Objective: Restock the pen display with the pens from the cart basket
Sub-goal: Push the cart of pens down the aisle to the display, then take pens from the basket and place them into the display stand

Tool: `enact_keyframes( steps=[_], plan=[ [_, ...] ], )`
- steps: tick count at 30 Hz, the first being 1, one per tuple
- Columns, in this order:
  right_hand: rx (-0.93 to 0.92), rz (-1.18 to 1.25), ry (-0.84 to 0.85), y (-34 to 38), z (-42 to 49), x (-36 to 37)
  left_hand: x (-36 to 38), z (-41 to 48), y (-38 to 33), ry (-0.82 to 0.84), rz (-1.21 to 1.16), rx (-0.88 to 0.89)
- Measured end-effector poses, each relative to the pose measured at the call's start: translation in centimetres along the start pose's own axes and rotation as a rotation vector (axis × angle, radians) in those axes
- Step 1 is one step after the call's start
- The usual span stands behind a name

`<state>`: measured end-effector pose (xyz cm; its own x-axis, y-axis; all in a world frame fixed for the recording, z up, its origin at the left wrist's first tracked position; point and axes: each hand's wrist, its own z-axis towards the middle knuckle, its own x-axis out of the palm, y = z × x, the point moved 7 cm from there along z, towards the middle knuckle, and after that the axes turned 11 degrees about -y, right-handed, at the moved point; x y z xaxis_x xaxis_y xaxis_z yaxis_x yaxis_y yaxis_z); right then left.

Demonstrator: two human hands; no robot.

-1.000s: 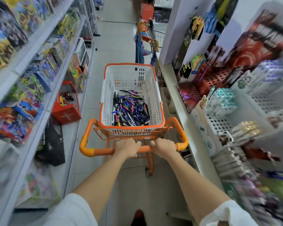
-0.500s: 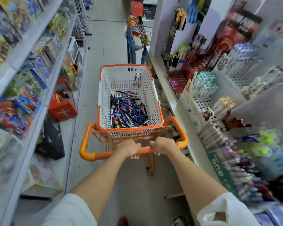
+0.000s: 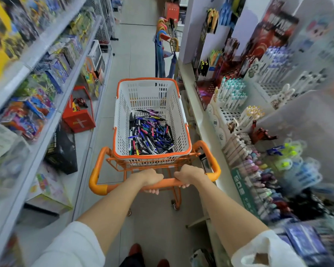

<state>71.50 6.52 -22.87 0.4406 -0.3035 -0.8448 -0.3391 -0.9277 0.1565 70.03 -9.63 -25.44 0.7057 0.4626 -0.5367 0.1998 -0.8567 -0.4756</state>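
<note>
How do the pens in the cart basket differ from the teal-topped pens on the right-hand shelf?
The basket pens lie flat in a loose, criss-crossed heap; the teal-topped pens stand in rows in a white rack. The basket pens are mixed colours, mostly black, blue and purple; the teal-topped pens all match, white with teal tops. Neither is being handled: the left hand and right hand grip the cart handle.

Person is walking: one red shoe [image 3: 134,249] is landing left of centre, and a second shoe [image 3: 163,263] is entering at the bottom edge. Pen display [image 3: 233,95] on the right shelf [image 3: 204,132] is sliding up-left in view, with lower pen rows [image 3: 258,182] now appearing. Fingertips [image 3: 152,191] of the left hand [image 3: 149,177] are now showing under the cart handle [image 3: 121,187].
</note>
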Motion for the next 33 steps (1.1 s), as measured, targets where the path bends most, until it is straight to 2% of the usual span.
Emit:
enact_keyframes(
  steps=[3, 5, 8, 12, 17, 21, 24, 26, 33],
  plan=[
    [-0.017, 0.22, -0.056, -0.1, 1.2, 0.0, -1.5, 0.5, -0.2, -0.097, 0.02, 0.025],
    [-0.027, 0.407, -0.204, 0.2, 2.2, -1.3, -3.0, 1.5, -0.6, -0.158, -0.138, 0.019],
    [-0.051, 0.53, -0.372, 1.3, 3.4, -3.9, -7.2, 2.9, -1.5, -0.363, -0.358, 0.037],
    [-0.072, 0.619, -0.369, 3.7, 7.0, -5.6, -11.8, 6.5, -1.3, -0.518, -0.507, -0.029],
    [-0.043, 0.683, -0.364, 5.5, 12.4, -7.6, -14.5, 12.8, -0.9, -0.506, -0.613, -0.149],
    [0.037, 0.677, -0.301, 5.0, 16.5, -7.5, -16.2, 16.9, -0.4, -0.526, -0.576, -0.198],
    [0.099, 0.651, -0.239, 4.7, 18.8, -6.7, -16.7, 18.9, -0.5, -0.53, -0.362, -0.154],
    [0.12, 0.644, -0.221, 4.7, 20.1, -6.1, -16.1, 20.1, -0.3, -0.474, -0.235, -0.153],
    [0.137, 0.668, -0.154, 5.1, 23.9, -3.1, -13.1, 23.9, 5.0, -0.418, -0.168, -0.42]
  ],
)
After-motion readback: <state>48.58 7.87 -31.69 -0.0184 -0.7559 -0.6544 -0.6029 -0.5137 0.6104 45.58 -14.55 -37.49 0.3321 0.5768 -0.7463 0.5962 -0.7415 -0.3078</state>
